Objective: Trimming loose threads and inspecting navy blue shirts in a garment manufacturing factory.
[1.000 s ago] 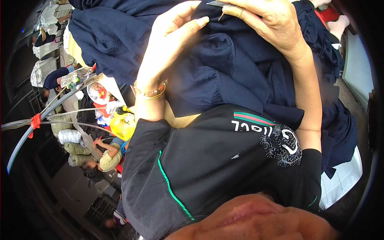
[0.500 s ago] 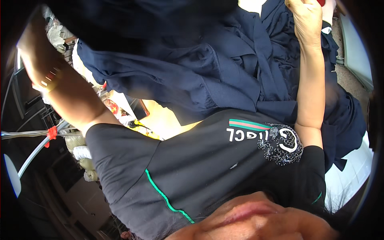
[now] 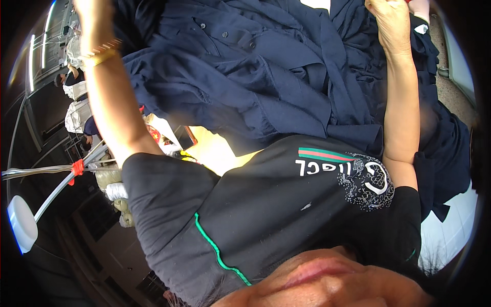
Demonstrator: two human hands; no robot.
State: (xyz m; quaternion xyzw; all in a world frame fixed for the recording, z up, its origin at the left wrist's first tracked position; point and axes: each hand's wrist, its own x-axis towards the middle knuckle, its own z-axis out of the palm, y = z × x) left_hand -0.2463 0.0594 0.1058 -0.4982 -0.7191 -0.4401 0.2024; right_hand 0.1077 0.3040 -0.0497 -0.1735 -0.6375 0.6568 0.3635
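A heap of navy garments [image 3: 240, 87] spreads across the upper middle, one with a row of small dark buttons. My left hand [image 3: 93, 13] is raised at the upper left beside the dark cloth; blur and the frame's edge hide its fingers. A yellow band and a spiky bracelet circle that wrist. My right hand [image 3: 391, 23] is at the top right, over the garments' far edge, with its fingers curled closed. What it pinches is cut off by the frame.
Under the cloth shows a bright tabletop [image 3: 215, 153] with a dark phone-like object [image 3: 188, 135]. A lamp-like white disc [image 3: 23, 225] and a pole tied with red cord [image 3: 76, 169] stand at left. Another person's hand [image 3: 420, 9] appears at upper right. White cloth [image 3: 450, 220] lies lower right.
My left arm has swung up and inward to the right. The dark cloth raised at the upper left has come down, uncovering the buttoned garment. My right hand stays nearly in place.
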